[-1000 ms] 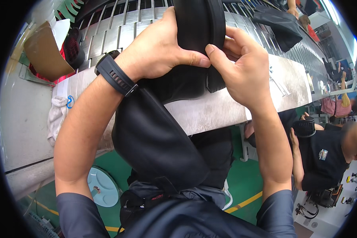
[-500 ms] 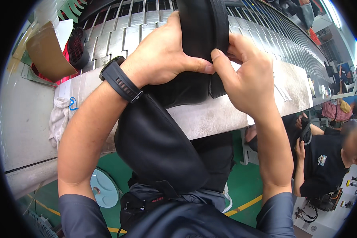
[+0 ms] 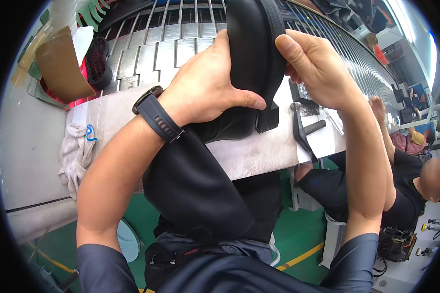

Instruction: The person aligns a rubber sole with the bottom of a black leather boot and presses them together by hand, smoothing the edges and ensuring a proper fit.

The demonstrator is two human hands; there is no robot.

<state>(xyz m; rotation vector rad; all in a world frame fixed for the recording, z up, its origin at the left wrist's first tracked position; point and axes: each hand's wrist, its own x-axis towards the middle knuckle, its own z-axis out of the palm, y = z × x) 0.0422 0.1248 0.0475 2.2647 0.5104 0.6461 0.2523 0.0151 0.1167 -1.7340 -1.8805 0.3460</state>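
Observation:
A black leather boot [image 3: 195, 188] lies across the front edge of the bench, its shaft hanging over my lap. The foot part points away from me, sole edge to the right. My left hand [image 3: 208, 80], wearing a black watch [image 3: 157, 113], wraps the foot, its thumb pressed near the heel [image 3: 267, 118]. Farther up, my right hand [image 3: 320, 66] is closed on the black sole [image 3: 273, 41] along its right edge, thumb on top. The tips of its other fingers are partly hidden behind that edge.
Right of the boot, a black hammer-like tool [image 3: 305, 129] lies beside white paper. A metal slatted conveyor [image 3: 151, 53] runs behind the bench. Leftward are white gloves [image 3: 76, 158], brown card [image 3: 58, 63] and a dark sole [image 3: 98, 63]. Another person [image 3: 406, 190] sits at right.
My right hand has moved up and right along the sole edge, away from my left thumb. The heel and the hammer-like tool now show. The other person has shifted.

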